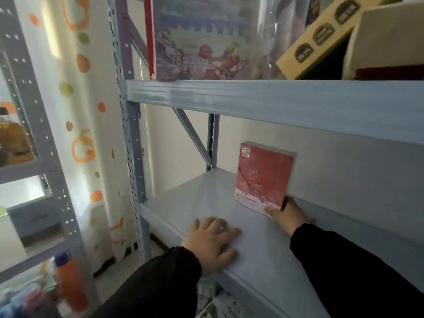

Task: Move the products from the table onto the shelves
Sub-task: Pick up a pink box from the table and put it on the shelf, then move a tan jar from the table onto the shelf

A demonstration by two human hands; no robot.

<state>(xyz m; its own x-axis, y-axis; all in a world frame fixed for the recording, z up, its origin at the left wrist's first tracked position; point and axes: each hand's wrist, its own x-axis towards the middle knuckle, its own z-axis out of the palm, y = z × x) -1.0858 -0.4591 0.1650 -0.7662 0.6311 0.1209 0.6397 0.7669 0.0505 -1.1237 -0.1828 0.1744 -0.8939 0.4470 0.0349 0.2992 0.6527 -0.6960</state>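
We see a smooth, faintly glossy blue-grey painted metal shelf (pixel 206 203), a matt red paper-faced box (pixel 263 177), and a soft white printed cloth curtain (pixel 85 111).

- red box (pixel 263 177): pink blossom branch print, pale lower band
- shelf (pixel 206 203): pale blue-grey
- sleeves (pixel 160 283): black
- curtain (pixel 78 111): white with orange and green spots
- bottle (pixel 70 281): orange, blue cap
- tilted box (pixel 321 35): tan, dark emblems
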